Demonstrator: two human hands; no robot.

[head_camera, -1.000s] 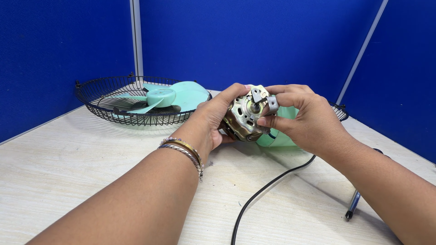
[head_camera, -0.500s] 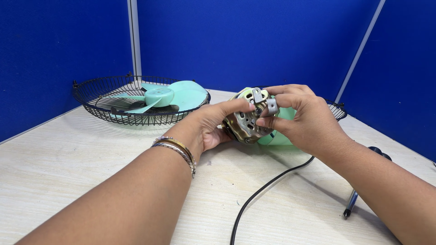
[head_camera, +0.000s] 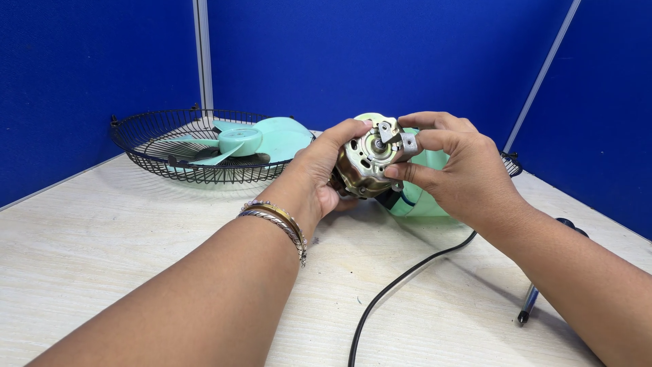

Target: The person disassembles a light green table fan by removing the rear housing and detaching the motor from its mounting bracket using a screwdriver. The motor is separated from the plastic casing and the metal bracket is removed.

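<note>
While the left hand (head_camera: 319, 173) cups the fan motor (head_camera: 367, 163) from behind, fingers curled shut around its metal body, the right hand (head_camera: 455, 173) pinches a small grey bracket (head_camera: 406, 143) on the motor's front. Both hold it above the middle of the pale wooden desk (head_camera: 102, 258), whose near and left parts lie open. A wire fan guard (head_camera: 149, 146) with a mint green blade (head_camera: 241, 141) sits toward the back left corner. A black cord (head_camera: 401, 282) trails forward; a screwdriver (head_camera: 528, 302) lies at the right. Blue partition walls (head_camera: 339, 54) enclose the desk.
</note>
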